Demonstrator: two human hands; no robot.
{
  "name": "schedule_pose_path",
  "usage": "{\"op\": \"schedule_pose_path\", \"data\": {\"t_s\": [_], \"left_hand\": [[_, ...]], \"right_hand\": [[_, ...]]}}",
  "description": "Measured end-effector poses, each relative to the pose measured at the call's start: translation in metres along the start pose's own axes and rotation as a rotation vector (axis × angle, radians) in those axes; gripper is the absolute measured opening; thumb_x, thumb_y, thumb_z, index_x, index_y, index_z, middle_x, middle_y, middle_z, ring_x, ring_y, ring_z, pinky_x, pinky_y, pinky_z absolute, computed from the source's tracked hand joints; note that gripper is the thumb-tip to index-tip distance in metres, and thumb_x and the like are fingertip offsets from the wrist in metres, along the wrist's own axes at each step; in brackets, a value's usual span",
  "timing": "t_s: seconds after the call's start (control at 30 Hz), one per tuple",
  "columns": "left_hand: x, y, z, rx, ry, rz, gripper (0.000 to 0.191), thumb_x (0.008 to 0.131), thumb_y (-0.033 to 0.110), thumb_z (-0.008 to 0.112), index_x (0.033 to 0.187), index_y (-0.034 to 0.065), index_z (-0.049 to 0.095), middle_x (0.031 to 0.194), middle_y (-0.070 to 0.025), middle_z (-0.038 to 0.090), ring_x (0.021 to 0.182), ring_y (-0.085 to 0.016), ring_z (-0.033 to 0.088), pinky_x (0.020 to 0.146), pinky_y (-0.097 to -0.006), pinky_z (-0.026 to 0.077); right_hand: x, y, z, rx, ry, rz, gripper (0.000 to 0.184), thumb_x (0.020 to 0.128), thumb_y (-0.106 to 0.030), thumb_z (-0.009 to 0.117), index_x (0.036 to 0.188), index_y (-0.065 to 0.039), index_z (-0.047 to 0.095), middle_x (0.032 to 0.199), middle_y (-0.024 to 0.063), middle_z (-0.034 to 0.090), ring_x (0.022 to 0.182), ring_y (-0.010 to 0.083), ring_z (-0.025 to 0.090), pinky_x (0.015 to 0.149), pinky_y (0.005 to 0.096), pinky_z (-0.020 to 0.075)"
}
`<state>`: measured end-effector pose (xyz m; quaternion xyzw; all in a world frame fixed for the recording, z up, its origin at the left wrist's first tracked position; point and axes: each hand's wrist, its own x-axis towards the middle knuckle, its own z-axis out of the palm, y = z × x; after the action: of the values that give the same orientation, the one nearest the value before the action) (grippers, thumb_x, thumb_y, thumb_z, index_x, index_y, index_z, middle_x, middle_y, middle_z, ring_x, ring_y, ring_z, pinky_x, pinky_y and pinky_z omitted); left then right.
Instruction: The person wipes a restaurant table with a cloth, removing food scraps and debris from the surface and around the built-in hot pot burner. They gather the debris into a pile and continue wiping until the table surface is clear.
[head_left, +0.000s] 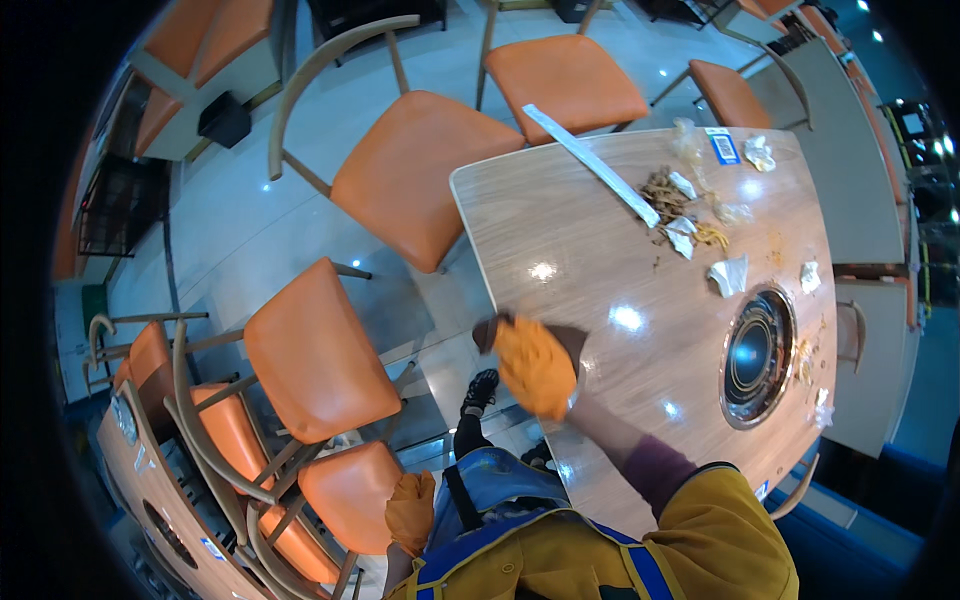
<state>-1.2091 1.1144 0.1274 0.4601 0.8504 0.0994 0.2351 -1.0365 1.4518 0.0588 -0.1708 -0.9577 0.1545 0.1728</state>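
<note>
My right hand (535, 367), in an orange glove, grips a dark brown cloth (573, 341) at the left edge of the wood-grain table (525, 232). Part of the cloth juts past that edge, and the glove covers its middle. My left hand (410, 514), gloved alike, hangs low beside my apron, near an orange chair seat (349, 487). Its fingers look curled, but whether anything is inside cannot be seen. Farther along the tabletop lie a heap of brown food scraps (665, 193), crumpled white tissues (728, 276) and a long, pale flat strip (592, 166).
A round cooker (757, 360) with a shiny rim is set into the table. Orange-seated chairs (427, 172) stand along the table's left and far sides. Another table (142, 480) is at lower left. A blue card with a printed code (723, 146) lies at the far end.
</note>
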Motion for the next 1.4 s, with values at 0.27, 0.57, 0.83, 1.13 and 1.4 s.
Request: {"op": "schedule_pose_path", "data": {"t_s": [0.27,0.57,0.83,1.13,1.4], "left_hand": [[0.015,0.020,-0.004,-0.190,-0.034,-0.209,0.021,0.102,0.030,0.074,0.096,0.0104,0.070,0.087,-0.0148,0.071,0.079,-0.041,0.071,0.070,-0.0505,0.056],[0.002,-0.017,-0.010,-0.074,0.003,-0.028,0.019,0.103,0.029,0.072,0.100,0.0105,0.068,0.094,-0.0129,0.071,0.078,-0.040,0.070,0.069,-0.0487,0.057],[0.017,-0.008,0.020,-0.052,-0.051,0.166,0.027,0.103,0.033,0.073,0.091,0.0104,0.066,0.094,-0.0159,0.074,0.079,-0.042,0.072,0.067,-0.0496,0.057],[0.009,-0.001,-0.004,-0.085,-0.057,0.203,0.024,0.105,0.028,0.071,0.094,0.0071,0.064,0.092,-0.0175,0.072,0.081,-0.042,0.070,0.069,-0.0491,0.056],[-0.027,0.006,0.004,0.078,-0.170,0.338,0.027,0.108,0.028,0.067,0.093,0.0060,0.066,0.089,-0.0176,0.069,0.081,-0.041,0.068,0.070,-0.0479,0.054]], "right_hand": [[0.056,0.083,-0.012,0.021,0.088,0.083,0.052,0.099,-0.019,0.067,0.148,-0.003,0.062,0.153,0.0157,0.062,0.142,0.0353,0.056,0.122,0.0489,0.0428],[0.041,0.145,-0.042,-0.478,-0.027,0.472,0.059,0.099,-0.018,0.057,0.155,0.001,0.052,0.145,0.0252,0.063,0.135,0.0397,0.059,0.118,0.0460,0.0441],[-0.213,-0.127,-0.060,0.033,-0.195,0.443,0.053,0.103,-0.025,0.061,0.155,-0.012,0.061,0.152,0.0145,0.063,0.141,0.0364,0.058,0.124,0.0517,0.0420],[-0.142,0.115,-0.104,-0.199,-0.108,0.491,0.052,0.103,-0.019,0.054,0.152,0.000,0.056,0.149,0.0207,0.062,0.145,0.0351,0.053,0.125,0.0454,0.0395],[-0.202,-0.040,-0.069,-0.340,0.193,0.414,0.052,0.092,-0.014,0.062,0.142,0.002,0.065,0.147,0.0213,0.065,0.133,0.0394,0.061,0.119,0.0489,0.0459]]}}
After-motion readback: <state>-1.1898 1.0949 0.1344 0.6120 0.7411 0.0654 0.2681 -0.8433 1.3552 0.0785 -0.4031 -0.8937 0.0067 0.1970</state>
